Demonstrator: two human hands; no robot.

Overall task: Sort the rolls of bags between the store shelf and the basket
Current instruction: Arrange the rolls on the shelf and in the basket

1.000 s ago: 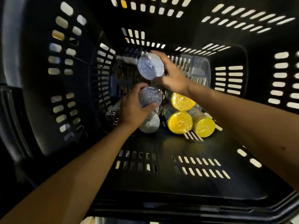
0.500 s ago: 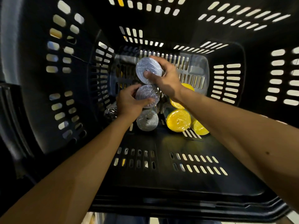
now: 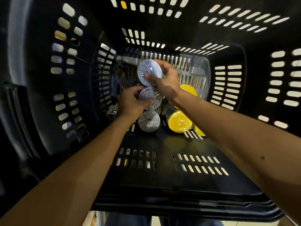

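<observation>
I look down into a deep black slotted basket [image 3: 162,180]. My right hand [image 3: 166,80] grips a grey roll of bags [image 3: 149,71], held up near the far wall. Just below it, my left hand [image 3: 130,101] grips a second grey roll [image 3: 150,97]. A third grey roll [image 3: 149,121] lies on the basket floor under my left hand. To the right lie yellow rolls [image 3: 180,122], one [image 3: 189,89] partly behind my right wrist and another [image 3: 199,131] mostly hidden by my right forearm. A dark roll [image 3: 112,112] sits at the left, half hidden.
The basket's tall walls [image 3: 48,79] close in on all sides. The near part of the basket floor holds nothing but slots. Below the near rim [image 3: 179,207] a strip of floor and dark trousers show.
Both hands have lifted their grey rolls slightly and drawn closer together. My right forearm now covers more of the yellow rolls.
</observation>
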